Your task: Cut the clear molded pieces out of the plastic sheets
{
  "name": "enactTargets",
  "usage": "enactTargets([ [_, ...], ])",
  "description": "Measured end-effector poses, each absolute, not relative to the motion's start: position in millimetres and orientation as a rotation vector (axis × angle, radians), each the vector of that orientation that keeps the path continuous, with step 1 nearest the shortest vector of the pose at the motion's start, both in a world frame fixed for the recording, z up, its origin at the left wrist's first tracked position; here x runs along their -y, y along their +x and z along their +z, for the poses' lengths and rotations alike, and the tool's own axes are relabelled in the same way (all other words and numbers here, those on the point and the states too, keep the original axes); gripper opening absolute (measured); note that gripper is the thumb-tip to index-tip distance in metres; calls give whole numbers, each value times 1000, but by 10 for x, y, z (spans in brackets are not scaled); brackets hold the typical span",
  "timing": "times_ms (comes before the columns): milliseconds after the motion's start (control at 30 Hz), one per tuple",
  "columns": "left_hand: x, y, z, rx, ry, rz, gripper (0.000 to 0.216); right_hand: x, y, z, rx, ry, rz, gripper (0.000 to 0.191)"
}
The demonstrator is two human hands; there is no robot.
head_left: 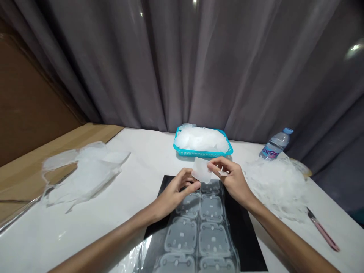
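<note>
Both hands hold one small clear plastic piece (201,170) just above the table. My left hand (176,190) pinches its lower left edge with curled fingers. My right hand (231,176) pinches its right edge between thumb and fingers. Below the hands lies a clear plastic sheet (199,227) moulded with two columns of several rounded square shapes, resting on a black mat (247,239). Behind the hands stands a teal basket (182,150) heaped with similar clear pieces.
A pile of crumpled clear plastic (85,174) lies at the left, partly over a cardboard panel (25,178). A heap of thin plastic trimmings (275,182) sits at the right, with a water bottle (275,145) behind it and a pink-handled cutter (324,231) near the right edge. Grey curtain behind.
</note>
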State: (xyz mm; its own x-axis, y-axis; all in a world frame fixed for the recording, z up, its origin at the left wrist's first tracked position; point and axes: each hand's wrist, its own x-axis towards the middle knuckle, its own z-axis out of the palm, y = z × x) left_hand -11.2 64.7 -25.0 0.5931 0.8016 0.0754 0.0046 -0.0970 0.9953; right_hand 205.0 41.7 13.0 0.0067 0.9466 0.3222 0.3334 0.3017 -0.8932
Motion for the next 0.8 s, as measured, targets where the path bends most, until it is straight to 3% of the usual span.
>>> enactTargets([
  [200,-714,-199,157,-654,1567,926,55,-198,1996,386,1856,-1084,606,14],
  [333,-643,-261,394,-591,1814,801,26,-67,1994,469,2028,-992,423,21],
  [500,-589,-298,566,-647,2035,905,11,-40,2068,456,2005,-1069,339,16],
  [600,-600,-314,590,-610,2143,913,9,-32,2109,467,2030,-990,292,6],
  [800,-572,-293,583,-646,2170,900,11,1,2156,538,2112,-906,161,11],
])
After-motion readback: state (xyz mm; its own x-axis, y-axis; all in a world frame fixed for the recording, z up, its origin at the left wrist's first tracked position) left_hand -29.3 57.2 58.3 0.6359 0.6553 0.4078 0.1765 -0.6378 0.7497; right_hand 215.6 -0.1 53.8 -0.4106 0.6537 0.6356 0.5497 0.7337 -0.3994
